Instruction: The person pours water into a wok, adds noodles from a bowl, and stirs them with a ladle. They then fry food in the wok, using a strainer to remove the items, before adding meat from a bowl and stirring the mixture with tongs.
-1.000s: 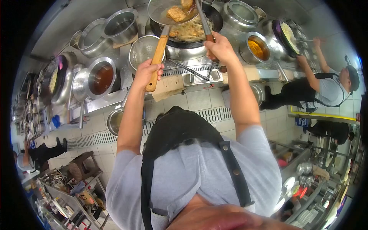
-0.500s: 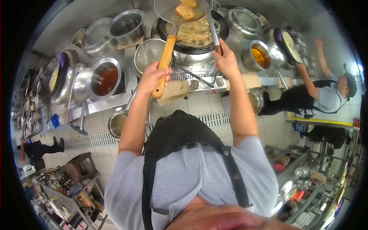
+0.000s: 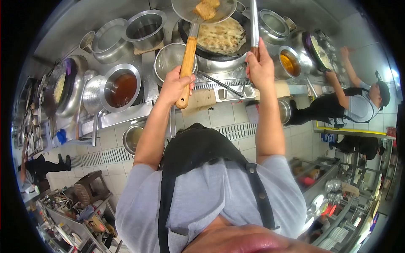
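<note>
Arms reach up-frame; left hand (image 3: 177, 86) fisted round the strainer handle (image 3: 188, 55), fried food (image 3: 206, 8) in its mesh over the wok (image 3: 223, 38) at top centre; right hand (image 3: 260, 67) clenches an upright metal handle (image 3: 254, 21).

Grey short-sleeved shirt (image 3: 211, 198); black apron (image 3: 198, 145), black shoulder straps (image 3: 262, 202), metal studs (image 3: 252, 168); left hand (image 3: 177, 86), right hand (image 3: 260, 69) bare.

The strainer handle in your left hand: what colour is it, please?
The strainer handle is light wooden tan; head view.

Single head-worn fisheye, looking steeply down, wok (image 3: 221, 37) ahead
</note>
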The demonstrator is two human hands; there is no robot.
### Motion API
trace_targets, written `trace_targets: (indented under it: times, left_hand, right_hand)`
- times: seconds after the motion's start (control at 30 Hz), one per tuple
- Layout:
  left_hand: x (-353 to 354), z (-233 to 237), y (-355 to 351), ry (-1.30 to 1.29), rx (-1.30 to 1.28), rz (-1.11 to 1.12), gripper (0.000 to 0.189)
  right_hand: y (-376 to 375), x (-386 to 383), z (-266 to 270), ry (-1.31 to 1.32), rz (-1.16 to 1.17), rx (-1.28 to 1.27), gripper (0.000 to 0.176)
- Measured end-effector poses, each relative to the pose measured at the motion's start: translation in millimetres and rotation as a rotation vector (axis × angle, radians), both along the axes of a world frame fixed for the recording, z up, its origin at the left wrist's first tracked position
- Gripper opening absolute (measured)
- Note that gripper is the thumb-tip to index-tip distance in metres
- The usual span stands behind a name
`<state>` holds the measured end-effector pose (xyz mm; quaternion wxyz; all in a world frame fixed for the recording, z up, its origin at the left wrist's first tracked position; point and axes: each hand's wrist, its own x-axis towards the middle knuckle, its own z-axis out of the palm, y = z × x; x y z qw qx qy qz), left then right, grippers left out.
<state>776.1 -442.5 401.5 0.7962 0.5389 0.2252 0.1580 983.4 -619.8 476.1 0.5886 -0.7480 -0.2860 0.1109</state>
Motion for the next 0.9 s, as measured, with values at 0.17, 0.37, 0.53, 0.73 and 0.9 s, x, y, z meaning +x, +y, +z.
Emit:
trace_targets:
  times: [0.17,0.37,0.53,0.73,0.9]
  left_hand:
    - [6,7,30,-0.032,0.031,-0.039,0.023]
    - [-21,-8,34,0.080,0.014,-0.067,0.022]
    - [-44,-6,53,0.099,-0.001,-0.100,0.014]
    - [-54,12,64,-0.003,-0.169,-0.142,0.014]
    - [-57,5,61,0.040,-0.121,-0.189,0.024]
  right_hand:
    - [13,-7,-30,0.605,0.316,0.105,0.042]
    - [37,-51,-53,0.900,0.413,0.296,0.021]
    - [60,-52,-58,1.019,0.424,0.420,0.016]
    - [67,-31,-24,1.112,0.460,0.589,0.015]
    - [51,-37,-6,1.001,0.480,0.637,0.010]
